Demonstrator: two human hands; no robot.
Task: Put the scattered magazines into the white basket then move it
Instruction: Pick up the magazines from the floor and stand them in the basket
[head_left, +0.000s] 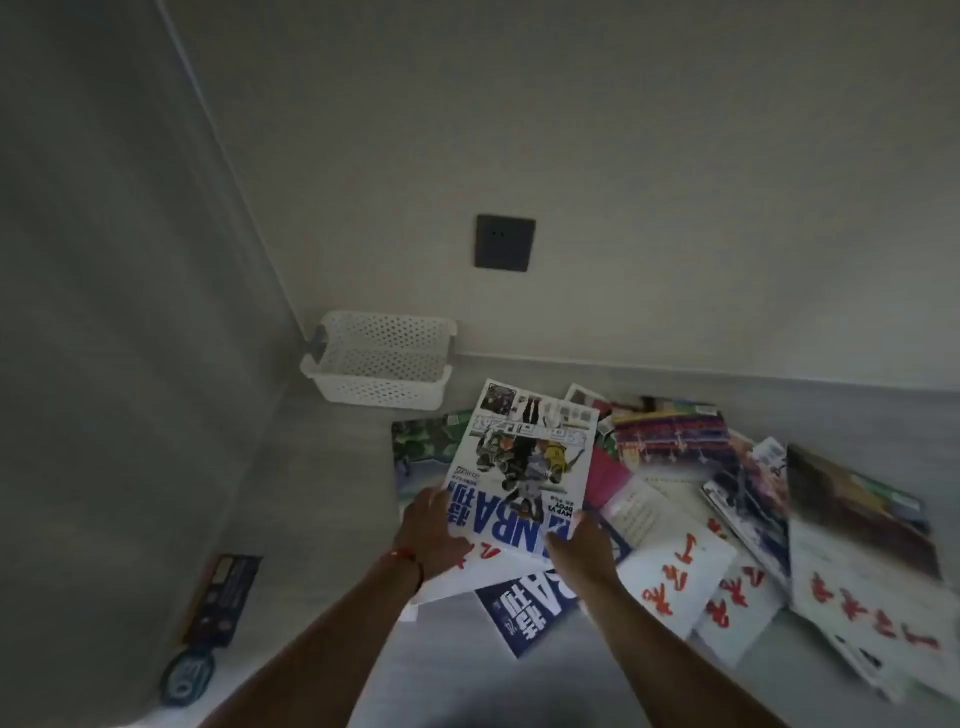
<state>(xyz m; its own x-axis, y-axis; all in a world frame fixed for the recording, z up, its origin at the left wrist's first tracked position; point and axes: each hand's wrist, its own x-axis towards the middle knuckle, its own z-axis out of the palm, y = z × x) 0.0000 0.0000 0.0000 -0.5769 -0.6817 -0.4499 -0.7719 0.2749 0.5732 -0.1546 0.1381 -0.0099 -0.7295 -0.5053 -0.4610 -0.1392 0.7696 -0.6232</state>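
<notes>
Holding the NBA magazine (524, 467) by its near edge, left hand (431, 535) and right hand (582, 545) each gripping a corner so I'd guess it stays flat; white basket (379, 358) sits empty in the corner beyond; other magazines (727, 519) lie scattered on the floor (311, 519).

One white basket (382, 358). One basketball magazine (524, 462) held up. Two hands: left hand (428, 530), right hand (584, 551). One wall socket (505, 243). The scattered magazines (753, 519) overlap too much to count: roughly eight or more.
</notes>
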